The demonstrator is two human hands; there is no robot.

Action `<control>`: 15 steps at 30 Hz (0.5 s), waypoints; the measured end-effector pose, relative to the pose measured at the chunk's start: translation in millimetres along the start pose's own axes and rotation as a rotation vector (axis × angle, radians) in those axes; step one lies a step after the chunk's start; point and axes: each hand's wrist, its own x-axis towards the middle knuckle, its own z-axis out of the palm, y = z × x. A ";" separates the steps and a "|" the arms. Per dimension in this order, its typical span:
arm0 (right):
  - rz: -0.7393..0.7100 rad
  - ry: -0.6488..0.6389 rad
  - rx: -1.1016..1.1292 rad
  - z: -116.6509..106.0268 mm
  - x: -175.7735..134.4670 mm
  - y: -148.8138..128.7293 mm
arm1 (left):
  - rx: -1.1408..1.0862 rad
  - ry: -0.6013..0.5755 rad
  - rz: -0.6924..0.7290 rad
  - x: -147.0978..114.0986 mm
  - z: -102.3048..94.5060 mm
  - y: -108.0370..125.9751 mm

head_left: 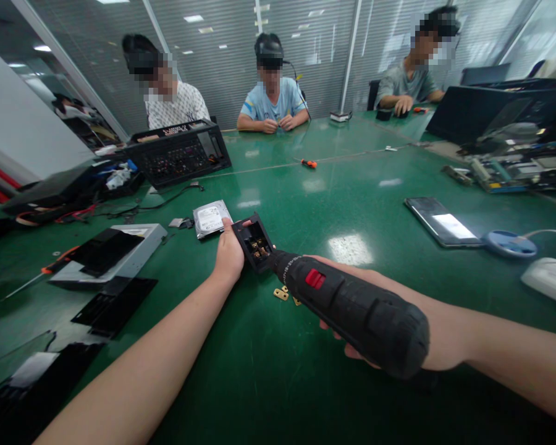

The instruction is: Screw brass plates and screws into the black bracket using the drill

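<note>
My left hand [230, 253] is closed around one side of a small black box-shaped housing [254, 242], tilted up above the table. Brass-coloured metal parts show inside its open face. My right hand [352, 309] grips a black cordless drill [352, 312] with a red switch on top. The drill's nose points at the housing's lower right edge; whether its bit touches is hidden. A few small brass pieces [281, 294] lie on the green table beneath the drill. Just beyond my left hand is a silver hard drive [209, 219] with a white label.
A phone [441, 222] and a round blue-white object [510, 243] lie at right, near circuit boards [519, 162]. An orange screwdriver [308, 164] lies farther off. At left are a computer case [180, 154], a grey metal box [111, 256] and black panels [115, 307]. Several people sit across the table.
</note>
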 end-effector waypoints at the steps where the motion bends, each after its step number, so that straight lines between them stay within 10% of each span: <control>1: -0.004 -0.002 -0.005 -0.4 -0.2 0.4 | -0.023 0.002 -0.028 0.2 0.0 0.0; 15: -0.026 -0.002 -0.095 -1.3 -3.7 1.2 | -0.044 0.004 -0.067 0.6 0.5 -2.8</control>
